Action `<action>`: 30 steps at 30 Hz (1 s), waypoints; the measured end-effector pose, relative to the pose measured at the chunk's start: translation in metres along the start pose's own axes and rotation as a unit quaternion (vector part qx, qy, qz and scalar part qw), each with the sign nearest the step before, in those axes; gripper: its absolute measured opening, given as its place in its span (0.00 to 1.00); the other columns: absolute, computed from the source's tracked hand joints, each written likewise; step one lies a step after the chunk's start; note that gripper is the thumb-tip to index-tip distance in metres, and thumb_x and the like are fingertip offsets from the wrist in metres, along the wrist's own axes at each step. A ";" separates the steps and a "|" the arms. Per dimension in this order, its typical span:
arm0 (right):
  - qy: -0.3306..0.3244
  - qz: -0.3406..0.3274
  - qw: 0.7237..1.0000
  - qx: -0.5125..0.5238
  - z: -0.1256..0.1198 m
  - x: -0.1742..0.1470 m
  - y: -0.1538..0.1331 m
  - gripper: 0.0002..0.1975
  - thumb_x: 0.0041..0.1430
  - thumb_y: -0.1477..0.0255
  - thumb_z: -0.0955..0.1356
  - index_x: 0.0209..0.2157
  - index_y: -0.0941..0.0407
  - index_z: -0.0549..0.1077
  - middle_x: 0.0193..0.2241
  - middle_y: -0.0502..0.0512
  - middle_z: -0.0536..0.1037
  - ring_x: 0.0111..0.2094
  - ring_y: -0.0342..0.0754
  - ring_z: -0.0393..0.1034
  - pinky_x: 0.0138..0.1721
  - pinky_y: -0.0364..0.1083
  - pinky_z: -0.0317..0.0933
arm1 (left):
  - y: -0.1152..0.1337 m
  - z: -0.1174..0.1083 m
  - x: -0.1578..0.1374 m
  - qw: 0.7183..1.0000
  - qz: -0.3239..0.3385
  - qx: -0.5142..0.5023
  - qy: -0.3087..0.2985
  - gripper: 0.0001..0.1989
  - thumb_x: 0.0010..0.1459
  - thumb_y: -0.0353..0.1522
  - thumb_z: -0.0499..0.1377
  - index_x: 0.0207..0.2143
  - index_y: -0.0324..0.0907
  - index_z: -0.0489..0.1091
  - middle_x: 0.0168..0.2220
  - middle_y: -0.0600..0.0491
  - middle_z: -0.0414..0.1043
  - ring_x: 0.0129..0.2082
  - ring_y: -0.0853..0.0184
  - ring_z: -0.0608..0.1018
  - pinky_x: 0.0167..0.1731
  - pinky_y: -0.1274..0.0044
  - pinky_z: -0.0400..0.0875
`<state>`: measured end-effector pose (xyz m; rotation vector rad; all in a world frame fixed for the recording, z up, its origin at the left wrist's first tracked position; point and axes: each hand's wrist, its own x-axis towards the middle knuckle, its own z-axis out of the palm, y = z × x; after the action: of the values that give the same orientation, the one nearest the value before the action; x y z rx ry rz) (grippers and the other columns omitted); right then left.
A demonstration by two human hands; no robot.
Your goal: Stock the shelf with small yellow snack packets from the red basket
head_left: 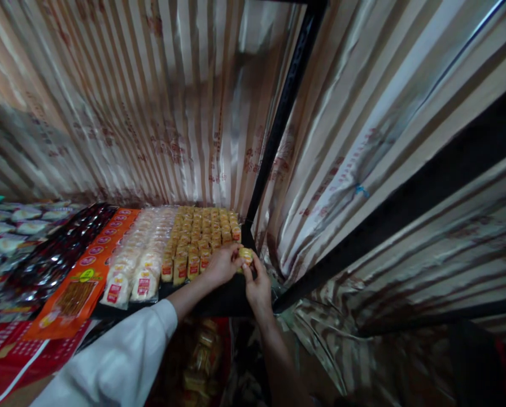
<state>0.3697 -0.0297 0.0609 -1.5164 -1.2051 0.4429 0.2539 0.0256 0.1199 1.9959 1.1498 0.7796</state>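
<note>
Between the fingertips of both hands is a small yellow wrapped snack packet (pixel 246 255), near the right end of a dark shelf. My left hand (pixel 224 264) reaches in from the left and pinches the packet's left side. From below, my right hand (pixel 258 284) grips its right side with thumb and fingers. Just left of the hands stand rows of similar yellow snack packets (pixel 193 240) with red labels, set close together. Part of the front row is hidden behind my left hand.
White round packaged snacks (pixel 145 277), an orange packet strip (pixel 81 282), dark shiny packets (pixel 62 254) and white packets (pixel 13 229) line the shelf leftward. Yellow packets (pixel 202 362) lie below in a red container. A black post (pixel 274 135) and striped plastic sheeting (pixel 185 102) stand behind.
</note>
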 end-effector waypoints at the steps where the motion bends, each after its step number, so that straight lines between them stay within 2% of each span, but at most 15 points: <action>1: 0.008 -0.007 1.000 -0.012 0.001 0.009 0.002 0.24 0.57 0.63 0.61 0.53 0.58 0.66 0.48 0.61 0.72 0.48 0.52 0.67 0.51 0.52 0.59 | 0.004 0.001 0.007 1.000 -0.004 0.023 0.001 0.19 0.52 0.31 0.55 0.48 0.39 0.67 0.40 0.49 0.72 0.37 0.65 0.73 0.41 0.74 0.68; 5: 0.031 -0.002 0.999 -0.035 0.009 0.044 0.013 0.25 0.56 0.62 0.60 0.52 0.60 0.66 0.49 0.62 0.72 0.50 0.53 0.65 0.53 0.53 0.57 | 0.015 0.002 0.027 0.997 -0.014 0.077 0.006 0.24 0.55 0.29 0.51 0.55 0.37 0.60 0.51 0.43 0.66 0.48 0.60 0.71 0.50 0.70 0.64; 7: 0.035 0.015 0.999 -0.032 0.016 0.055 0.022 0.26 0.55 0.62 0.60 0.52 0.61 0.66 0.49 0.63 0.72 0.50 0.53 0.66 0.53 0.52 0.57 | 0.015 0.003 0.030 0.994 -0.006 0.106 0.007 0.24 0.55 0.27 0.49 0.56 0.35 0.59 0.54 0.42 0.64 0.51 0.59 0.69 0.51 0.69 0.63; 12: 0.013 0.026 0.999 -0.042 0.033 0.072 0.047 0.28 0.54 0.63 0.60 0.53 0.64 0.65 0.50 0.66 0.71 0.51 0.54 0.65 0.53 0.53 0.56 | 0.004 0.005 0.026 0.975 0.065 0.210 -0.020 0.19 0.56 0.26 0.47 0.48 0.34 0.67 0.55 0.43 0.64 0.58 0.58 0.62 0.58 0.66 0.53; 15: 0.012 0.028 0.999 -0.044 0.042 0.078 0.060 0.27 0.53 0.64 0.60 0.52 0.61 0.66 0.49 0.63 0.72 0.50 0.54 0.65 0.53 0.54 0.56 | -0.005 0.008 0.021 0.965 0.075 0.246 -0.045 0.19 0.58 0.29 0.47 0.50 0.34 0.67 0.57 0.44 0.61 0.61 0.56 0.55 0.59 0.62 0.50; 19: -0.003 0.033 0.999 -0.020 0.053 0.083 0.072 0.27 0.50 0.65 0.62 0.51 0.60 0.68 0.48 0.61 0.74 0.48 0.55 0.67 0.52 0.54 0.57 | -0.013 0.011 0.021 0.955 0.087 0.281 -0.051 0.21 0.59 0.33 0.47 0.53 0.36 0.64 0.59 0.46 0.59 0.63 0.53 0.49 0.59 0.59 0.49; 25: -0.003 0.046 0.995 0.089 0.064 0.082 0.075 0.26 0.50 0.68 0.59 0.51 0.59 0.69 0.49 0.58 0.73 0.48 0.51 0.67 0.54 0.50 0.55 | -0.017 0.016 0.030 0.940 0.096 0.318 -0.073 0.20 0.59 0.33 0.46 0.52 0.35 0.64 0.58 0.45 0.60 0.62 0.54 0.51 0.60 0.60 0.46; 30: 0.008 0.030 0.998 0.052 0.066 0.076 0.075 0.27 0.51 0.69 0.59 0.53 0.61 0.67 0.50 0.60 0.72 0.50 0.51 0.64 0.54 0.51 0.54 | -0.021 0.024 0.036 0.939 0.096 0.325 -0.058 0.21 0.59 0.33 0.47 0.52 0.33 0.64 0.57 0.44 0.62 0.62 0.54 0.53 0.60 0.59 0.44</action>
<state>0.3828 0.0776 -0.0039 -1.4673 -1.1097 0.5255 0.2776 0.0589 0.0943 2.6897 1.2598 0.3811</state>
